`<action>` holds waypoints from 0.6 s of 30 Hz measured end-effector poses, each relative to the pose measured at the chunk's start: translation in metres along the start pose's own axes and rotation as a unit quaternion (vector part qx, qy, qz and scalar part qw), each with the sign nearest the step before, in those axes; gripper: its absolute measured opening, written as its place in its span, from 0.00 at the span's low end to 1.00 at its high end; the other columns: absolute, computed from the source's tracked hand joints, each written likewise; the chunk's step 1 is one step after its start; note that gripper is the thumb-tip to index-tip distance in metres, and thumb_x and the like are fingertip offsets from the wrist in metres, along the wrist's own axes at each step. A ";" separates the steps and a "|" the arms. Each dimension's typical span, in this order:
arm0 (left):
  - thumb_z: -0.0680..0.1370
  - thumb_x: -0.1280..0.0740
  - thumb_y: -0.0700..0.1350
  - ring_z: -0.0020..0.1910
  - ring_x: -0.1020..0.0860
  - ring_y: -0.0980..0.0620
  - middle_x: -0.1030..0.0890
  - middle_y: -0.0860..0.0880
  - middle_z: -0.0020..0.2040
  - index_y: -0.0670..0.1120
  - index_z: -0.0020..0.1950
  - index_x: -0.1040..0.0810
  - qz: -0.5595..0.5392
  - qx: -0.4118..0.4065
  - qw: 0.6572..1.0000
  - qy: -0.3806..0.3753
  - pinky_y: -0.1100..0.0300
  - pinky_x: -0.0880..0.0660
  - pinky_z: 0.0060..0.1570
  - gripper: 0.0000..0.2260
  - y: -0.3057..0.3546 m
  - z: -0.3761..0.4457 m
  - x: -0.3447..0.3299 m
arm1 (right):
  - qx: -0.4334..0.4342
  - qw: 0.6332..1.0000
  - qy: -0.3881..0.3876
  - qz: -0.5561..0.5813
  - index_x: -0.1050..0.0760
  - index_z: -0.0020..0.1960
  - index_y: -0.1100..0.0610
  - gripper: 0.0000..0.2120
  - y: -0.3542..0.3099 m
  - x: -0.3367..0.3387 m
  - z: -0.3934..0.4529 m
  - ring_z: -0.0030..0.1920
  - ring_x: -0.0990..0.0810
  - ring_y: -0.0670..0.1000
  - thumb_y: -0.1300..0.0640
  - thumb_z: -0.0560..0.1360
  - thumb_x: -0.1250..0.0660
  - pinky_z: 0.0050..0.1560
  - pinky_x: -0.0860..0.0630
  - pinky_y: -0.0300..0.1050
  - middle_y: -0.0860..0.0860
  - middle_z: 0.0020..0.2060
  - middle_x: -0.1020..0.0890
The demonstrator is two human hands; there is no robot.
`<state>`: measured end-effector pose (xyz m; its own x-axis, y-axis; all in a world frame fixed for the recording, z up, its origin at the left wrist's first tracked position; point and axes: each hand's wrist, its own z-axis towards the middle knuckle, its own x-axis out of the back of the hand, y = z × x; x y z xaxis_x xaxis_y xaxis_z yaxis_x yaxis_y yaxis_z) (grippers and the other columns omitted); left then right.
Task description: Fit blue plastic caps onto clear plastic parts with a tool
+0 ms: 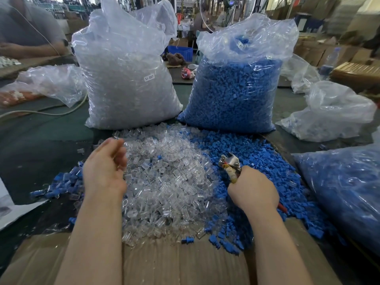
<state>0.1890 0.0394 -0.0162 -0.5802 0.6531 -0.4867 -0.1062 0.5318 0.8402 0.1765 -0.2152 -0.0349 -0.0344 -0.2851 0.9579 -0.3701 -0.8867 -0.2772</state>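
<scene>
Two tall bags stand at the far side of the table (pixel 41 128): the bag of clear parts (pixel 127 79) on the left and the bag of blue caps (pixel 236 93) on the right, with a further blue-filled bag (pixel 345 192) lying at the near right. In front of them, spilling onto a sheet of cardboard (pixel 174 262), lie two loose heaps that touch along their edge — the clear parts (pixel 168 182) in the middle and the blue caps (pixel 267 161) to the right. A smaller scatter of already capped pieces (pixel 67 184) sits at the near left. The left hand (pixel 104 165) hovers over the left edge of the clear heap, fingers loosely curled; whether it holds a part cannot be told. The right hand (pixel 253 190) is wrapped around the handles of the tool (pixel 230 163), whose metal head points away over the blue caps. The step looks like picking the next pair — so it would pay to take one clear part cleanly, seat a single cap squarely in the tool's head, and press straight rather than at a slant.
</scene>
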 end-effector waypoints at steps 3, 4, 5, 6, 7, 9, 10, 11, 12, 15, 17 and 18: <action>0.76 0.29 0.43 0.44 0.20 0.58 0.16 0.53 0.47 0.50 0.50 0.19 0.303 -0.067 0.941 -0.132 0.65 0.28 0.42 0.05 -0.011 -0.010 -0.016 | -0.004 1.000 -0.002 -0.002 0.35 0.47 0.53 0.08 -0.002 -0.001 0.001 0.35 0.31 0.53 0.52 0.76 0.36 0.31 0.39 0.44 0.51 0.43 0.28; 0.75 0.28 0.44 0.45 0.20 0.58 0.16 0.54 0.46 0.51 0.50 0.19 0.371 -0.074 0.908 -0.178 0.66 0.27 0.41 0.05 -0.015 -0.015 -0.021 | -0.008 1.000 -0.003 -0.004 0.35 0.46 0.53 0.08 -0.001 -0.002 0.001 0.33 0.32 0.52 0.53 0.76 0.35 0.31 0.38 0.44 0.51 0.42 0.28; 0.75 0.27 0.44 0.45 0.20 0.59 0.16 0.54 0.46 0.51 0.50 0.19 0.424 -0.075 0.876 -0.218 0.67 0.25 0.40 0.06 -0.021 -0.018 -0.023 | -0.013 1.000 -0.003 -0.006 0.35 0.43 0.54 0.09 -0.001 -0.002 0.001 0.32 0.32 0.51 0.53 0.76 0.35 0.31 0.37 0.44 0.51 0.40 0.28; 0.74 0.27 0.45 0.45 0.20 0.60 0.17 0.55 0.46 0.51 0.51 0.19 0.472 -0.076 0.843 -0.247 0.68 0.23 0.42 0.07 -0.027 -0.021 -0.024 | -0.017 1.000 -0.003 -0.008 0.35 0.41 0.54 0.10 -0.001 -0.002 0.002 0.31 0.33 0.50 0.54 0.75 0.35 0.30 0.37 0.43 0.50 0.38 0.29; 0.74 0.26 0.47 0.46 0.20 0.60 0.17 0.55 0.47 0.52 0.52 0.20 0.515 -0.082 0.812 -0.262 0.66 0.22 0.47 0.08 -0.032 -0.023 -0.028 | -0.020 1.000 -0.003 -0.009 0.36 0.39 0.53 0.11 -0.001 -0.002 0.002 0.31 0.32 0.49 0.54 0.75 0.35 0.29 0.38 0.42 0.50 0.37 0.29; 0.74 0.26 0.52 0.50 0.21 0.58 0.19 0.56 0.51 0.53 0.56 0.20 0.595 -0.115 0.747 -0.274 0.60 0.23 0.55 0.12 -0.040 -0.028 -0.035 | -0.022 1.000 -0.004 -0.010 0.38 0.38 0.52 0.14 -0.001 -0.002 0.003 0.31 0.32 0.49 0.54 0.75 0.34 0.27 0.40 0.42 0.49 0.35 0.29; 0.74 0.26 0.54 0.52 0.21 0.57 0.19 0.56 0.53 0.53 0.58 0.20 0.625 -0.130 0.720 -0.273 0.57 0.23 0.58 0.14 -0.043 -0.030 -0.038 | -0.023 1.000 -0.004 -0.009 0.39 0.38 0.52 0.14 -0.001 -0.002 0.003 0.31 0.33 0.49 0.53 0.75 0.34 0.27 0.40 0.42 0.49 0.35 0.30; 0.74 0.26 0.55 0.53 0.21 0.55 0.20 0.55 0.55 0.53 0.59 0.20 0.646 -0.140 0.700 -0.271 0.54 0.23 0.60 0.16 -0.045 -0.032 -0.040 | -0.024 1.000 -0.003 -0.009 0.39 0.38 0.52 0.14 -0.002 -0.002 0.003 0.31 0.33 0.49 0.53 0.75 0.34 0.27 0.41 0.42 0.49 0.35 0.30; 0.73 0.26 0.55 0.54 0.21 0.54 0.20 0.54 0.56 0.53 0.60 0.20 0.665 -0.142 0.681 -0.271 0.52 0.23 0.60 0.17 -0.045 -0.034 -0.042 | -0.024 1.000 -0.002 -0.009 0.39 0.38 0.52 0.15 -0.002 -0.003 0.003 0.31 0.33 0.49 0.52 0.76 0.34 0.27 0.41 0.42 0.49 0.35 0.30; 0.74 0.26 0.49 0.51 0.21 0.55 0.19 0.54 0.57 0.54 0.60 0.21 0.696 -0.153 0.650 -0.266 0.54 0.22 0.57 0.15 -0.046 -0.036 -0.043 | -0.021 1.000 0.008 -0.002 0.38 0.39 0.52 0.14 -0.002 -0.004 0.003 0.31 0.33 0.49 0.52 0.77 0.35 0.27 0.41 0.42 0.49 0.34 0.29; 0.73 0.26 0.48 0.48 0.21 0.56 0.18 0.55 0.54 0.54 0.58 0.20 0.695 -0.168 0.652 -0.254 0.59 0.23 0.51 0.13 -0.047 -0.036 -0.042 | -0.020 0.999 0.020 0.016 0.36 0.42 0.53 0.12 -0.002 -0.004 0.004 0.31 0.34 0.48 0.50 0.77 0.35 0.27 0.41 0.42 0.49 0.34 0.30; 0.73 0.25 0.49 0.46 0.22 0.58 0.18 0.56 0.51 0.54 0.55 0.19 0.690 -0.173 0.657 -0.250 0.61 0.25 0.48 0.12 -0.047 -0.035 -0.041 | -0.019 0.999 0.025 0.026 0.35 0.44 0.52 0.11 -0.002 -0.003 0.004 0.31 0.35 0.48 0.49 0.77 0.35 0.28 0.40 0.43 0.48 0.34 0.31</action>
<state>0.1898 -0.0315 -0.0272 0.0107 0.5258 0.8505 0.0149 -0.8506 0.5257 0.1811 -0.2136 -0.0379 -0.0997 -0.3107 0.9453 -0.4018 -0.8565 -0.3239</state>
